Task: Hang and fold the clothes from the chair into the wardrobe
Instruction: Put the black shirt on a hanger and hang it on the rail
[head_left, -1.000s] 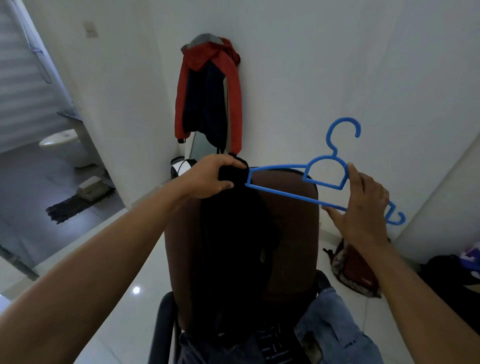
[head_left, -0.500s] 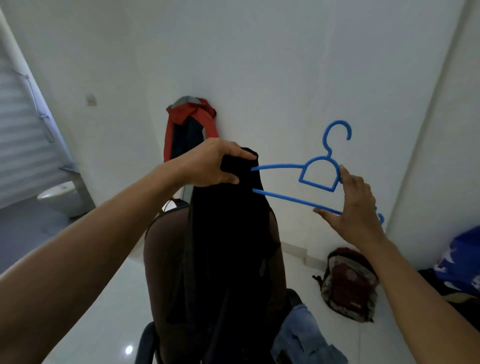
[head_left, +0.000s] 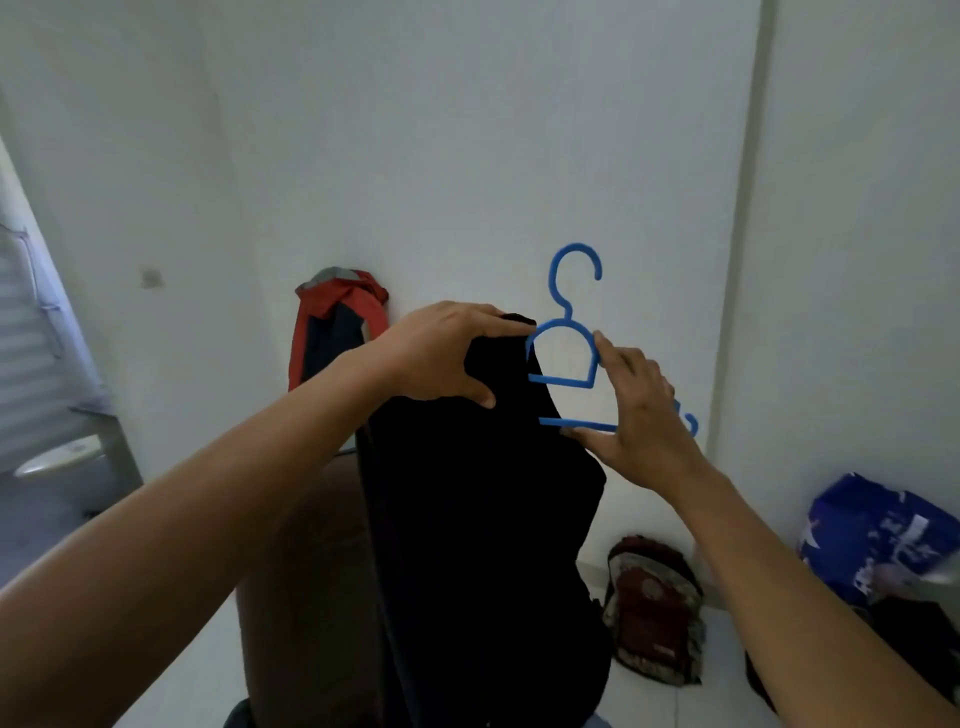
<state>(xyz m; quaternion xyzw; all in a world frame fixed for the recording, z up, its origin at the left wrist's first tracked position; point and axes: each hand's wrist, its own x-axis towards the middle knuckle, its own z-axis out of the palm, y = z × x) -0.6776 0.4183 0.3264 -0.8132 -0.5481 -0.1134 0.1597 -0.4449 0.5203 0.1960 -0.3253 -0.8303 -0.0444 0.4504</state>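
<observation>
We've got our left hand (head_left: 441, 358) pinching the limp black cloth garment (head_left: 483, 519) at its top, right hand (head_left: 639, 415) gripping the stiff blue plastic hanger (head_left: 569, 332) just right. Soft, floppy stuff, so grab the collar.

The pale tiled floor (head_left: 727, 696) carries a red-and-grey backpack (head_left: 654, 613) near the foot of the wall. Right of the backpack sits a blue printed bag (head_left: 878, 540), with a dark bundle (head_left: 914, 644) just beside it. Left of the backpack stands the brown chair (head_left: 306, 597).

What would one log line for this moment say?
left hand: grips black garment | right hand: holds blue hanger | state: hanger partly inside garment, not hung
</observation>
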